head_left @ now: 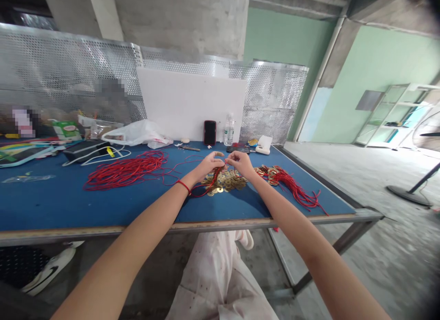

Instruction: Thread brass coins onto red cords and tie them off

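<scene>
My left hand [209,168] holds a bunch of red cord [212,181] above a pile of brass coins with square holes [223,181], and a coin-like brass piece shows at its fingertips. My right hand [241,163] is pinched close to it, its fingertips at the same cord, though the thin strands there are hard to make out. A loose tangle of red cord [125,171] lies to the left. More red cords tied with coins [287,187] spread out to the right. A red string circles my left wrist [184,186].
The blue table [51,205] has a metal front edge. Toward the back stand a phone [209,132], a water bottle [228,129], a white plastic bag [137,133] and a white board [189,104]. Cables and a dark power bank [84,150] lie at the left.
</scene>
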Available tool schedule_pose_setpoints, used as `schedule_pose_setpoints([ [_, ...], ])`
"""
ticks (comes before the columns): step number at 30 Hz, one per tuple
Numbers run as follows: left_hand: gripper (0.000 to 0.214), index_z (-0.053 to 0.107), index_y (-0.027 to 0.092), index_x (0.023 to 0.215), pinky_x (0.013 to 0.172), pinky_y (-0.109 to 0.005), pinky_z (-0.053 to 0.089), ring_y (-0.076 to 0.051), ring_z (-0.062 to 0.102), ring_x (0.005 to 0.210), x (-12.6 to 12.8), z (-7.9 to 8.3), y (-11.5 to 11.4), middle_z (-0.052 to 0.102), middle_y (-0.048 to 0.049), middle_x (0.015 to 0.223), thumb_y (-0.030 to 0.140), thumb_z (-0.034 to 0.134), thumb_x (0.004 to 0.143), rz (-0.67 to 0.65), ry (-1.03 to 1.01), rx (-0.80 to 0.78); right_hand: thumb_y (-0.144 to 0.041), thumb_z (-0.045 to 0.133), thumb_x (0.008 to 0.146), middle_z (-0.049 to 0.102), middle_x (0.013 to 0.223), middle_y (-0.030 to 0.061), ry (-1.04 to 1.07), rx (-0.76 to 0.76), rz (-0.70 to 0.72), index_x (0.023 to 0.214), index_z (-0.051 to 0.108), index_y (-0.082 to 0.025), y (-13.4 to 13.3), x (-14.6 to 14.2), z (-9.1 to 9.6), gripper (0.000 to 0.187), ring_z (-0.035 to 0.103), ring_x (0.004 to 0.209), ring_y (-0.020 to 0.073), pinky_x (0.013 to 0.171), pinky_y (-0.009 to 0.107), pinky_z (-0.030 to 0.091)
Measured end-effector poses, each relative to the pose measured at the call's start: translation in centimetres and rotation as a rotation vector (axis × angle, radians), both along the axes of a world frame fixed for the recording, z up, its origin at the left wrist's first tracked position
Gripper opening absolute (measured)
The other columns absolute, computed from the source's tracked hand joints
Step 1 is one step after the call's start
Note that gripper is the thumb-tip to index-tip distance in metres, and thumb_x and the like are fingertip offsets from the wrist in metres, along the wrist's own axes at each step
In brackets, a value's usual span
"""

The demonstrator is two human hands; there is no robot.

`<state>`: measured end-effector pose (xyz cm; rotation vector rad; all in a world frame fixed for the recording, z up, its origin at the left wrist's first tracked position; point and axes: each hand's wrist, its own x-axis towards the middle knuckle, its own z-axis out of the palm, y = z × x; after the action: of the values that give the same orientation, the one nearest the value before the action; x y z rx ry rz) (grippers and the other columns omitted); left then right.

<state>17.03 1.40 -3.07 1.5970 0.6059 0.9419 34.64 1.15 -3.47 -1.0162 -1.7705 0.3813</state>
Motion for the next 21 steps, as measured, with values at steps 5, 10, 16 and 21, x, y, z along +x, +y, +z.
schedule_pose_setpoints([
  [5, 0.046, 0.044, 0.018, 0.108, 0.064, -0.025, 0.046, -0.015, 0.063, 0.069, -0.1, -0.5, 0.9, 0.067, -0.0028, 0.078, 0.03, 0.069, 0.071, 0.089, -0.046, 0.048, -0.041, 0.056, 0.076, 0.063, 0.068, 0.002, 0.11, -0.141, 0.197, 0.072, 0.061, -0.015, 0.0, -0.3, -0.1, 0.026, 0.053, 0.064, 0.0125, 0.065, 0.025, 0.042],
  [10, 0.044, 0.047, 0.017, 0.105, 0.062, -0.024, 0.045, -0.015, 0.063, 0.067, -0.2, -0.8, 1.2, 0.066, -0.0024, 0.076, 0.032, 0.069, 0.07, 0.136, -0.04, 0.079, -0.04, 0.053, 0.079, 0.063, 0.07, 0.0026, 0.108, -0.119, 0.234, 0.07, 0.062, -0.015, -0.4, -0.5, 0.1, 0.028, 0.055, 0.067, 0.0131, 0.069, 0.026, 0.043],
  [16, 0.04, 0.046, 0.018, 0.099, 0.06, -0.024, 0.045, -0.015, 0.062, 0.064, -0.1, -0.8, 1.3, 0.065, -0.0003, 0.07, 0.032, 0.07, 0.069, 0.18, -0.041, 0.122, -0.038, 0.058, 0.077, 0.067, 0.073, 0.0038, 0.091, -0.079, 0.229, 0.077, 0.065, -0.015, -0.3, -0.6, -0.4, 0.024, 0.058, 0.07, 0.0148, 0.068, 0.026, 0.044],
  [21, 0.041, 0.045, 0.018, 0.097, 0.057, -0.024, 0.044, -0.016, 0.062, 0.061, 0.1, -0.9, 1.4, 0.063, 0.0014, 0.063, 0.032, 0.071, 0.068, 0.199, -0.001, 0.166, -0.035, 0.058, 0.076, 0.065, 0.069, 0.0032, 0.055, -0.08, 0.172, 0.076, 0.065, -0.015, 0.0, -0.6, -0.9, 0.021, 0.055, 0.063, 0.0136, 0.061, 0.025, 0.041],
])
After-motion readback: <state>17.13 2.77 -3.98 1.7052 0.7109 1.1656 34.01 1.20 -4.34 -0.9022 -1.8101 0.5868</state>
